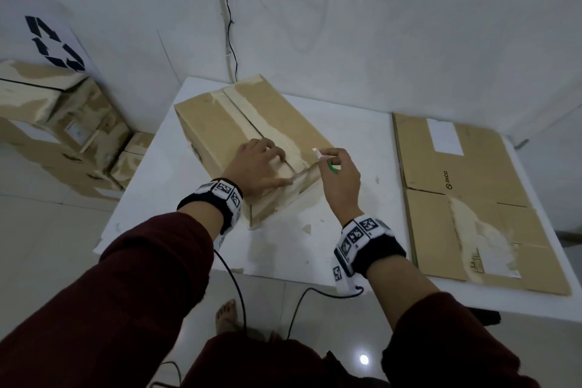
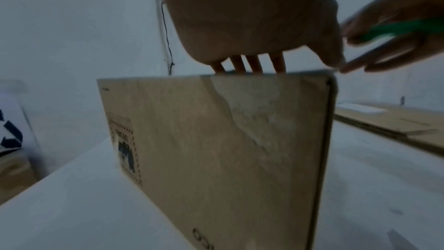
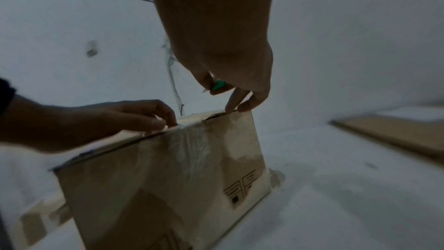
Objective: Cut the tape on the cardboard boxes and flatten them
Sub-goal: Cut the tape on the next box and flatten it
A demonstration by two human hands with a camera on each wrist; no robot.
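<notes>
A closed cardboard box lies slantwise on the white table, with clear tape running along its top seam and down the near end. My left hand presses on the near end of the box top, fingertips on the edge beside the seam. My right hand hovers at the box's near right corner and pinches a green-handled cutter, its blade tip pointing up and to the left. In the right wrist view the green handle shows between the fingers, two of which touch the box's top corner.
A flattened cardboard sheet covers the right part of the table. Stacked boxes stand on the floor at the left under a recycling sign. Wrist cables hang at the table's front edge, and a bare foot is below.
</notes>
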